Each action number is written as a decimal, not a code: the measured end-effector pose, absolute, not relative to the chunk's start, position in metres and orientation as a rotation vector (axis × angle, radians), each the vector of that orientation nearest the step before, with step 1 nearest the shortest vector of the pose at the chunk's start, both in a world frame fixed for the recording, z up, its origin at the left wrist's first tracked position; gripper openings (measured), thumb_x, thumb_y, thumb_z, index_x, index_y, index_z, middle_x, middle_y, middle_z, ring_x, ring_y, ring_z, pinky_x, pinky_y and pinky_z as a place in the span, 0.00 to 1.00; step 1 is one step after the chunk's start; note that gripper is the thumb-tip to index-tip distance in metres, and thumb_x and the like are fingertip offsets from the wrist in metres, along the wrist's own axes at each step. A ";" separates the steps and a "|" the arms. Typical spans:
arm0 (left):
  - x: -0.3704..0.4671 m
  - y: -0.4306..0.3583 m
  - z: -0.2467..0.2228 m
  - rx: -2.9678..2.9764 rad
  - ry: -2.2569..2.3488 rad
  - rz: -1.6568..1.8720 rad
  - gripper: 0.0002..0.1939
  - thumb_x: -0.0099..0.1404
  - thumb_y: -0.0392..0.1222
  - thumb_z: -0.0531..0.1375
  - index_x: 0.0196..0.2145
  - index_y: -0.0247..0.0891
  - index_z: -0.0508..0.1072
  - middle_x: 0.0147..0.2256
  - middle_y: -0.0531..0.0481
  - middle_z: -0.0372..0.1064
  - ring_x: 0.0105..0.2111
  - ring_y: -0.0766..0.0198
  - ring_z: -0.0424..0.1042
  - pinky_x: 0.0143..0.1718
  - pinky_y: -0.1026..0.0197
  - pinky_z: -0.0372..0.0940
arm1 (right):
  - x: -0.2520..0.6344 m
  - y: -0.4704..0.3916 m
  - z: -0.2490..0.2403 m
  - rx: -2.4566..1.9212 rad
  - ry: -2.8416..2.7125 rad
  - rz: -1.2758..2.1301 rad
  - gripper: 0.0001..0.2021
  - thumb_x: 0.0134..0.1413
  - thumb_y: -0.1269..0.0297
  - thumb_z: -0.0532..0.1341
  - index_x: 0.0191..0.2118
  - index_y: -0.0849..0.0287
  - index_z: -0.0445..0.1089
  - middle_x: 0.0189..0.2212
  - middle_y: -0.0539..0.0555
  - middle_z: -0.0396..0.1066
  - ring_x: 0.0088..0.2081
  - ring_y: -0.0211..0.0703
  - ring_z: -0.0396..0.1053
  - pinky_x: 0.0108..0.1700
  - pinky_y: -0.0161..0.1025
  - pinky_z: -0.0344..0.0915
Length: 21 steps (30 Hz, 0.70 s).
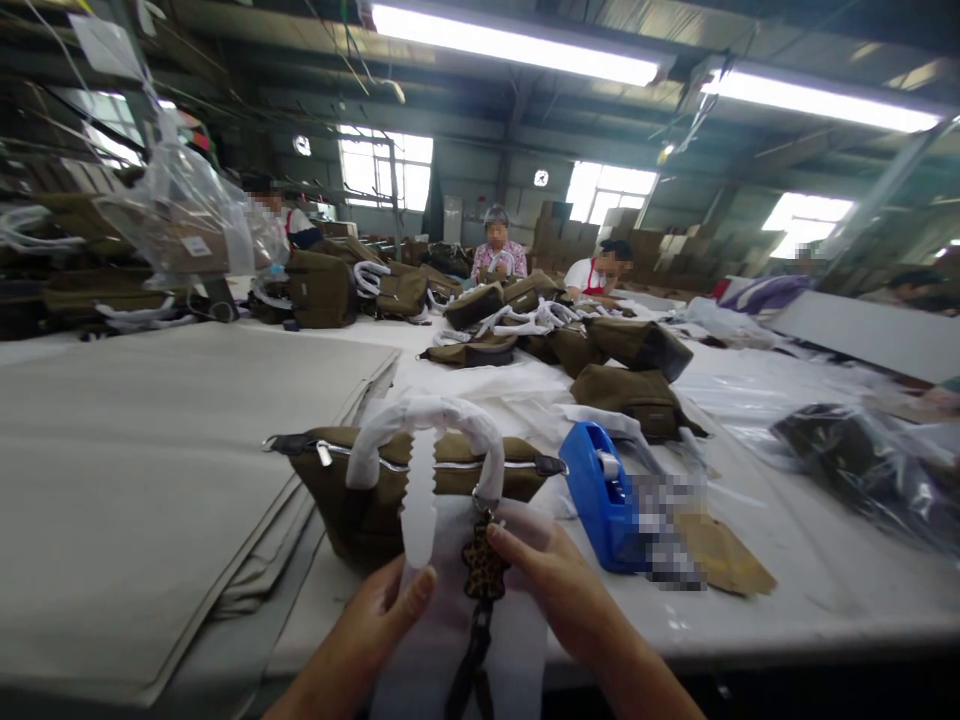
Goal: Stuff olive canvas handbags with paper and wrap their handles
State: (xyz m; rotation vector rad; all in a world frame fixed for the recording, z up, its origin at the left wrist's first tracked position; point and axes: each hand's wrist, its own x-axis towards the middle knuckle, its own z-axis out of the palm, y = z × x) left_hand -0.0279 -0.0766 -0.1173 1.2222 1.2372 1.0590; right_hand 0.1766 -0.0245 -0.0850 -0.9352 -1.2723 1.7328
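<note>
1. Ceiling beyond the grip: two lit tubes (517,45).
2. Counted: one olive bag (457,482), one leopard-print charm (485,572), one blue dispenser (596,500). Farther out, bag heap (562,345) overlaps; no sure count.
3. Right hand (566,590): fingers hidden behind white sheet (439,640). Dark straps (474,665) cut off below the hands.
4. Left hand (382,615) pinches sheet edge; right thumb presses charm. Bag lies just beyond both hands, dispenser right of them.

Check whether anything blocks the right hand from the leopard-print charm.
Nothing visible does: the right hand has its thumb at the charm. Behind it, a translucent white sheet covers part of the bag.
</note>
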 end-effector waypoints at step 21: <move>-0.004 -0.066 -0.121 1.255 1.376 1.030 0.21 0.63 0.55 0.63 0.46 0.37 0.81 0.47 0.46 0.81 0.51 0.45 0.77 0.56 0.50 0.69 | 0.212 -0.032 -0.118 -0.920 -0.969 1.794 0.23 0.59 0.42 0.64 0.40 0.60 0.78 0.34 0.57 0.78 0.35 0.49 0.76 0.39 0.45 0.73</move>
